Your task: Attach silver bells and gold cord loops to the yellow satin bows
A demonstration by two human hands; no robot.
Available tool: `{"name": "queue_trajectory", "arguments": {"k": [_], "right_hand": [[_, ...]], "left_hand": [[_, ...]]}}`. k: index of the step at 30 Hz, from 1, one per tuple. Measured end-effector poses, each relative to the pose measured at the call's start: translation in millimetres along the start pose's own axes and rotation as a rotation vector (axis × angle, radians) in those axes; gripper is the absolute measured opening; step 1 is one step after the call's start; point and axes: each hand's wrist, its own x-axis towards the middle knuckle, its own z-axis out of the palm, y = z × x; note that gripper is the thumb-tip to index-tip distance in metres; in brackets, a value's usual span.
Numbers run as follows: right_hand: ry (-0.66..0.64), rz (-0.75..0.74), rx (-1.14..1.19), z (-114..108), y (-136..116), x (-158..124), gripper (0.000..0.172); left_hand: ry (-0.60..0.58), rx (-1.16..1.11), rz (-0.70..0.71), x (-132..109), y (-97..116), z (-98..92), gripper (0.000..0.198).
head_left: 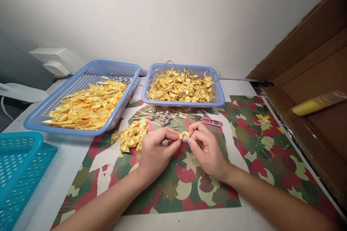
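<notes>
My left hand (160, 148) pinches one side of a small yellow ribbon bow (183, 135) between thumb and fingers. From the other side my right hand (209, 148) is closed on the same bow, thumb and forefinger pressed together. A thin gold cord seems to hang below the right fingers. Beside the left hand lies a small heap of yellow bows (131, 136). Just beyond both hands are several silver bells (164, 118) and loose gold cords (146, 113). Pink thread snips (211, 121) rest behind the right hand.
A blue basket (67, 130) at left holds yellow bows and bells. Another blue basket (183, 104) at the back holds bows with gold cords. A teal basket (24, 169) stands front left. Cardboard (311, 50) walls the right side, near a single yellow bow (262, 118) on the patterned paper.
</notes>
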Motion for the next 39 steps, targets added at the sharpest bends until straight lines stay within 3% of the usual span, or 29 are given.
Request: {"name": "queue_trajectory", "arguments": {"k": [9,14,17,20,23,26,32,35,39], "right_hand": [[0.022,-0.034,-0.028,3.3,0.6,-6.0,0.026],[0.061,-0.087,-0.07,5.1,2.5,-5.3,0.024],[0.063,-0.066,-0.096,3.3,4.6,-4.3,0.025],[0.079,-0.145,-0.127,-6.2,4.7,0.1,0.019],[-0.007,-0.24,-0.166,-23.0,1.6,9.2,0.027],[-0.132,-0.22,-0.239,-37.8,-2.1,19.0,0.039],[-0.171,-0.393,-0.272,-42.1,-3.0,24.5,0.025],[-0.168,-0.443,-0.246,-40.0,-1.2,23.3,0.01],[-0.139,-0.336,-0.227,-39.5,-5.3,23.3,0.004]], "left_hand": [[-0.007,0.089,0.153,-3.1,1.3,-2.1,0.014],[-0.062,0.099,0.322,-6.8,1.0,-0.3,0.018],[-0.048,0.113,0.372,-6.7,-0.6,0.0,0.019],[-0.004,0.116,0.404,-3.8,-2.4,-1.7,0.017],[0.051,0.112,0.43,0.4,-2.5,-4.6,0.017],[0.045,0.085,0.446,3.1,0.3,-6.8,0.017],[0.013,0.033,0.471,2.1,7.3,-6.4,0.019],[-0.035,0.04,0.492,0.2,7.5,-6.1,0.018],[-0.074,0.068,0.528,0.6,7.8,-6.6,0.018]]}}
